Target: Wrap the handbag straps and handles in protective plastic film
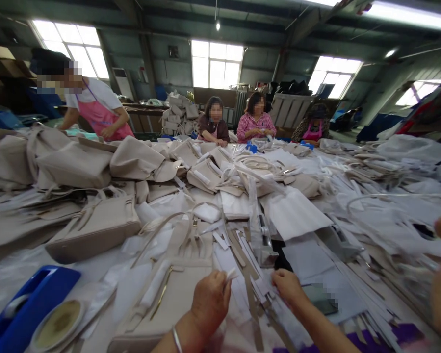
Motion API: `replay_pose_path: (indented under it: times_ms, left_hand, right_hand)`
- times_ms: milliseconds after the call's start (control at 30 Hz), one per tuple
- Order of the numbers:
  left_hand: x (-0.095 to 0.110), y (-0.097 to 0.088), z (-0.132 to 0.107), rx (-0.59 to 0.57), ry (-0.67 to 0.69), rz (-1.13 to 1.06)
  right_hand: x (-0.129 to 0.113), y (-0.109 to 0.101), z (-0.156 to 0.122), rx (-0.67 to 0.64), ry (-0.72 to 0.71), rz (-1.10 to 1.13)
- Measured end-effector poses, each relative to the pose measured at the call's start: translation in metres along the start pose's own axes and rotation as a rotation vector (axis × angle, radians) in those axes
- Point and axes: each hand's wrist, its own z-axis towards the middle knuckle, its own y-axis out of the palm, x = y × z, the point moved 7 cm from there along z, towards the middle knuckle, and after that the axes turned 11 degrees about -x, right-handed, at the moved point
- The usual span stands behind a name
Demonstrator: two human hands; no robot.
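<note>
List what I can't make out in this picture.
Head view throughout:
Right hand: its curled fingers hide whether it holds anything.
White scrap: partly hidden by the fingers of the left hand.
Blue tape dispenser: cut off by the left edge.
Purple material: partly covered by white strips.

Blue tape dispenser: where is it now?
The blue tape dispenser is at the head view's lower left, beside a pale round object, left of the gold-zippered handbag.

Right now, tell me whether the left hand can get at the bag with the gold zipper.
Probably yes: the left hand is close beside the bag with nothing evident between, though it pinches a small white piece.
</note>
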Motion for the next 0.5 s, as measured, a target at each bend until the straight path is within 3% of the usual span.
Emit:
replay_pose_path:
  times_ms: [133, 233, 367, 500]
  left_hand:
    - [0.006, 0.004, -0.001, -0.022, -0.003, 0.094]
    - [0.012, 0.007, 0.000, -0.030, 0.035, 0.155]
    - [0.018, 0.013, 0.000, -0.044, 0.090, 0.237]
    - [0.019, 0.018, -0.002, -0.019, 0.124, 0.282]
  right_hand:
    - [-0.057, 0.044, -0.043, -0.207, -0.121, 0.118]
    - [-0.084, 0.073, -0.060, -0.222, -0.125, 0.101]
    - [-0.067, 0.096, -0.059, -0.198, 0.020, 0.116]
    - [-0.046, 0.101, -0.055, -0.175, 0.033, 0.108]
